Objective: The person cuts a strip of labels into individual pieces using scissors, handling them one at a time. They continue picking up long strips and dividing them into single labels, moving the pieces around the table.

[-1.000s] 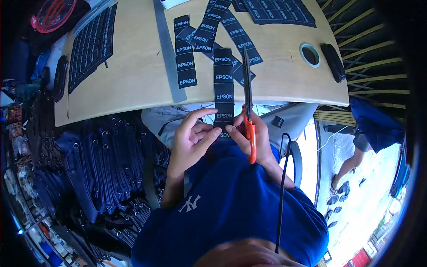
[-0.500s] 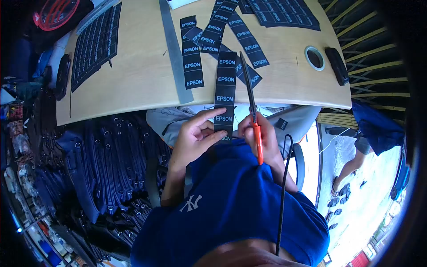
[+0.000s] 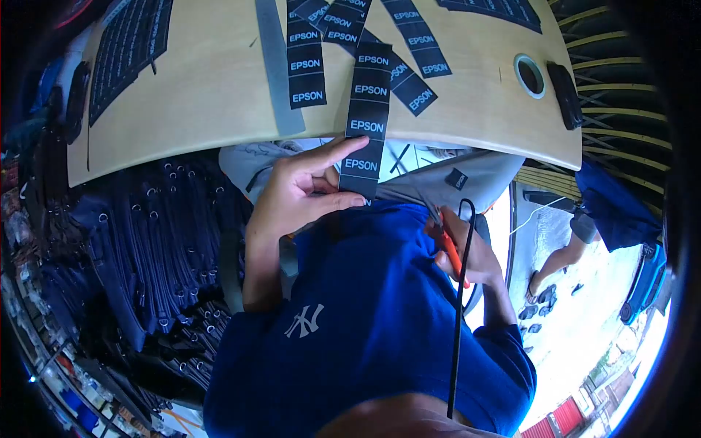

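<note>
A black strip of EPSON labels [image 3: 370, 109] is pinched between the thumb and fingers of my left hand [image 3: 292, 182]. Its upper part reaches over the table edge, and its lower end is at my thumb. My right hand [image 3: 475, 252] is closed around orange-handled scissors [image 3: 450, 252], low in front of my blue shirt and apart from the strip. Their blades point up and left, partly hard to see against my clothes. A small black label piece [image 3: 456, 177] lies on my grey trouser leg. Past the held strip, more label strips [image 3: 305, 66] lie crossed on the table.
On the wooden table [image 3: 197, 87] are a metal ruler [image 3: 277, 87], a tape roll [image 3: 541, 87], a black case [image 3: 566, 102] and a label sheet [image 3: 131, 55]. Dark straps [image 3: 146, 248] hang at the left. A black cord [image 3: 458, 328] hangs before me. Another person's leg [image 3: 562, 259] shows right.
My right hand has drawn the scissors down and right, away from beside the strip; their blades stood over the table before. The left hand still holds the strip. The view has shifted a little.
</note>
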The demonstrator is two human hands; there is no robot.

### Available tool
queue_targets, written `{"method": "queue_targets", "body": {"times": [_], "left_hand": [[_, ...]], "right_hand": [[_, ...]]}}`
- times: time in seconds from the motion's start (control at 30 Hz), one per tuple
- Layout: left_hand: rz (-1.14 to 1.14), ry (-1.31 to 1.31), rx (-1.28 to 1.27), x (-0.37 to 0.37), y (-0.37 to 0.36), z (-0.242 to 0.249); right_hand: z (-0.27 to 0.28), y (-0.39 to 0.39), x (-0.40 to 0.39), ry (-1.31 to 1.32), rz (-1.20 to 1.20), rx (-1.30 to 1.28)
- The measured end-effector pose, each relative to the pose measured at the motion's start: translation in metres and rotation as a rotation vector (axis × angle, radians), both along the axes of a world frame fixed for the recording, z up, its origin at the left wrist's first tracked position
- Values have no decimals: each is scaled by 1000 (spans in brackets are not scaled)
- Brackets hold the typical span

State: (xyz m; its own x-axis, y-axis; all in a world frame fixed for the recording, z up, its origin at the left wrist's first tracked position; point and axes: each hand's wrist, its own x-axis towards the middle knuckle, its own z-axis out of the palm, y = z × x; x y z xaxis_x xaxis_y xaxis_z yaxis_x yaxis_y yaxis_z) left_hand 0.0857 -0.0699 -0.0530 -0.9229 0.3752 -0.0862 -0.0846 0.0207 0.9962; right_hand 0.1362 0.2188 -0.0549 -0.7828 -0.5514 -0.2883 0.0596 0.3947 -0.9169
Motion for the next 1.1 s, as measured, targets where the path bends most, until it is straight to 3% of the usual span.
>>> {"method": "queue_targets", "body": {"times": [0.27,0.3,0.4,0.53,0.83,1.1], "left_hand": [[-126,-29,-6,-5,-4,0],[-162,-53,13,-6,-5,0],[-196,-64,72,-7,-7,-2],[-170,-48,211,-8,-10,-3],[-349,-57,172,-15,-10,-3],[-217,-103,137,-12,-11,-1]], "right_hand": [[6,32,-27,-221,407,45],[-2,32,-23,-104,366,-26],[1,32,-37,-266,444,-21],[-5,42,-39,-228,443,57],[-8,37,-46,-202,460,-51],[-7,45,-45,-211,453,-41]]}}
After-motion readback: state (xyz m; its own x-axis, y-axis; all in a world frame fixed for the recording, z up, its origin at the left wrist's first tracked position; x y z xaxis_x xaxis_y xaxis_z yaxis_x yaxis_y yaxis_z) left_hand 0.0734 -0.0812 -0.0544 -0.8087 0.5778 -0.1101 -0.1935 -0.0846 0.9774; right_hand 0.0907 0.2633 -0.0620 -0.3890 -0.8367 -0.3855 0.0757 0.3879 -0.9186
